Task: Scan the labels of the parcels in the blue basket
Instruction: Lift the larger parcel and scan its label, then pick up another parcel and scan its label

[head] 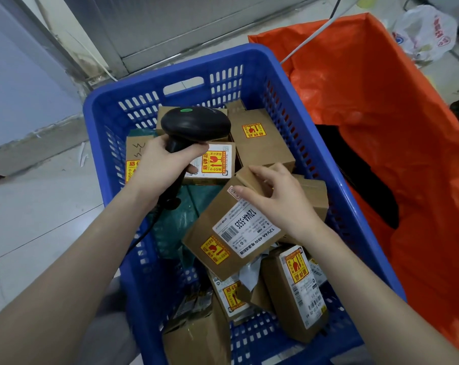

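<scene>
A blue slotted basket (pixel 252 56) on the floor holds several brown cardboard parcels with yellow-red fragile stickers. My left hand (pixel 165 164) grips the handle of a black barcode scanner (pixel 195 125), whose head hovers over the far parcels. My right hand (pixel 278 198) holds the far end of a tilted brown parcel (pixel 223 233) in the basket's middle; its white label with a barcode faces up. More parcels lie near the front, one upright-leaning parcel (pixel 297 291) at the right. A green plastic mailer (pixel 175 227) lies under the boxes at the left.
An orange bag (pixel 381 106) stands open right beside the basket, dark inside. A white plastic bag (pixel 426 32) lies on the floor at the back right. Grey tiled floor extends left. A metal door frame and wall stand behind the basket. The scanner's black cable trails down left.
</scene>
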A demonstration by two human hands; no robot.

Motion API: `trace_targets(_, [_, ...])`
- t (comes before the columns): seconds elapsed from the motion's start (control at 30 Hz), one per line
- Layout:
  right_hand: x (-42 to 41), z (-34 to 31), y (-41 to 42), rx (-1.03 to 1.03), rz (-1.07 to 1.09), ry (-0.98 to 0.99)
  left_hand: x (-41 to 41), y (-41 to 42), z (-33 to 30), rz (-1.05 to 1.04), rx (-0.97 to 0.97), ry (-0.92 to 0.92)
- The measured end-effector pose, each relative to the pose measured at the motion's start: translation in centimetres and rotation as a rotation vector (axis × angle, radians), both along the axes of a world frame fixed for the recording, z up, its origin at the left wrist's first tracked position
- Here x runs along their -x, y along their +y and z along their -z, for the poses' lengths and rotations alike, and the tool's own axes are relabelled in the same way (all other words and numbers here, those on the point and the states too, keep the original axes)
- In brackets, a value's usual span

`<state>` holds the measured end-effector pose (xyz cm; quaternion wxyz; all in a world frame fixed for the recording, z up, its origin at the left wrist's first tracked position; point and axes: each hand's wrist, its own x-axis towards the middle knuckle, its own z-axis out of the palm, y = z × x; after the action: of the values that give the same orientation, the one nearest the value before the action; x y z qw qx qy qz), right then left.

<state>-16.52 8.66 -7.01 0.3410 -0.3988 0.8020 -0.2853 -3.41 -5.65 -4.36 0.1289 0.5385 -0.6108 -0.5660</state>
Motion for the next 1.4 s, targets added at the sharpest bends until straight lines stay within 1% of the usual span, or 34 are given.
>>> trace_targets(0.17, [-0.7, 1.0, -0.1, -0.018, 0.048, -0.090, -0.1, 0.2, 0.4, 0.041, -0.074, -0.034])
trace_targets(0.27, [-0.9, 1.1, -0.1, -0.006, 0.094, -0.177, -0.1, 0.4, 0.7, 0.075, -0.074, -0.065])
trace_targets(0.33, [-0.9, 1.2, -0.2, -0.002, 0.083, -0.191, -0.1, 0.5, 0.7, 0.079, -0.076, -0.070])
trace_targets(0.43, [-1.3, 1.0, -0.2, 0.006, -0.006, -0.154, -0.1, 0.5, 0.8, 0.080, -0.074, -0.071])
trace_targets(0.53, [-1.6, 1.4, -0.3, -0.004, -0.096, -0.013, -0.1, 0.6, 0.8, 0.078, -0.071, -0.070])
trace_targets(0.6, [-1.7, 1.5, -0.4, -0.039, -0.136, 0.041, -0.1, 0.6, 0.8, 0.081, -0.072, -0.080])
trace_targets(0.7, [-1.8, 1.6, -0.3, -0.082, -0.204, 0.007, -0.2, 0.6, 0.9, 0.102, -0.081, -0.079])
trace_targets(0.83, [-3.1, 1.7, 0.0, -0.056, -0.200, -0.098, -0.2, 0.6, 1.0, 0.116, -0.079, -0.084])
trace_targets(0.93, [-4.1, 2.2, 0.2, -0.053, -0.248, -0.067, -0.2, 0.6, 1.1, 0.109, -0.084, -0.084])
trace_targets(1.07, [-3.9, 2.4, 0.1, -0.048, -0.191, -0.089, -0.4, 0.4, 1.3, 0.103, -0.084, -0.074])
trace_targets(1.4, [-1.4, 0.6, -0.9, 0.096, -0.026, -0.065, -0.8, -0.3, 1.0, 0.089, -0.065, -0.023])
